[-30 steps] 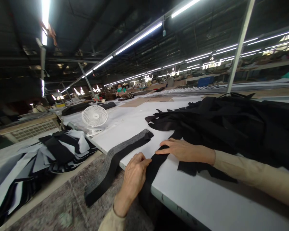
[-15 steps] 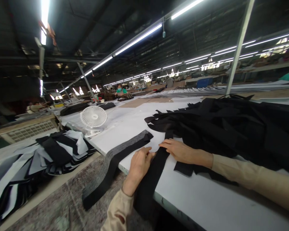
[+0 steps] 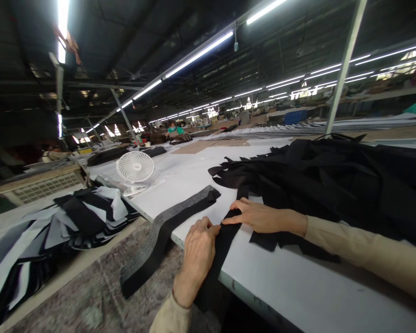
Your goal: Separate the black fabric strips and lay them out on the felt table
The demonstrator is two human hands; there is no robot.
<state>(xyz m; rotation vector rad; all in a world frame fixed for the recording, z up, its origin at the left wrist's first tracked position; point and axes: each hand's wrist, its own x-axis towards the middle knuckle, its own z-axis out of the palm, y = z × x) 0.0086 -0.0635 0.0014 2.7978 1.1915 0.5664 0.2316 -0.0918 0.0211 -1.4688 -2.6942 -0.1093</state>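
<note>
While your left hand (image 3: 197,259) curls against a narrow black fabric strip (image 3: 223,247), grip unclear, and your right hand (image 3: 263,217) lies flat on it, the strip, hanging over the edge of the white table (image 3: 280,286), could slide off if pressure eases.

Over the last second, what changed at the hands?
The left hand moved forward toward the black strip, then drew back and now sits at the strip's edge. The right hand shifted slightly and rests back on the strip, which now looks narrower, perhaps folded. The gray band, black pile and fan stayed as they were.
</note>
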